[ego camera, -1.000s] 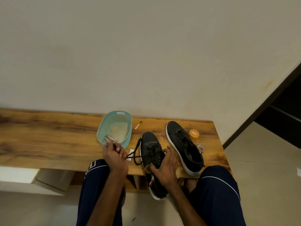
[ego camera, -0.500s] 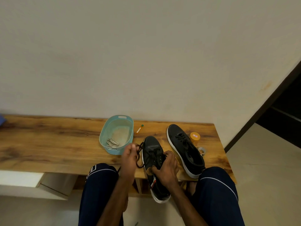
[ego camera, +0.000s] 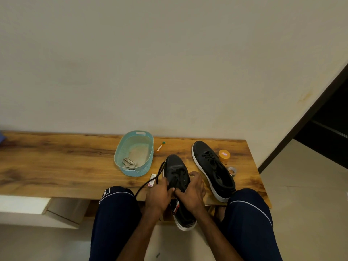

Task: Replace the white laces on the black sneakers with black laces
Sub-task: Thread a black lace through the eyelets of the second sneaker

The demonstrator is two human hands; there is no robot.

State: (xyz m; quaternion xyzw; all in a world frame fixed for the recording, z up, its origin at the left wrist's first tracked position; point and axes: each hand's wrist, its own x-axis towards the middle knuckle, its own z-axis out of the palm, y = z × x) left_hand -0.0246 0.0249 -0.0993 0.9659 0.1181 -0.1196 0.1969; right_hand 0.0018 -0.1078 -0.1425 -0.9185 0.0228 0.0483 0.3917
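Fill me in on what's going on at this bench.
A seated person is threading a black lace into a black sneaker whose toe rests on the wooden bench. The left hand pinches the lace near the eyelets, and the right hand grips the shoe. The second sneaker lies to the right, already laced in black. The white laces sit in the teal basket.

The shoe [ego camera: 176, 170] is partly covered by the left hand [ego camera: 158, 194] and right hand [ego camera: 192, 191]. The lace [ego camera: 148, 182] end is hidden in the left hand. The other shoe [ego camera: 212, 166] is partly hidden by a knee [ego camera: 246, 204].
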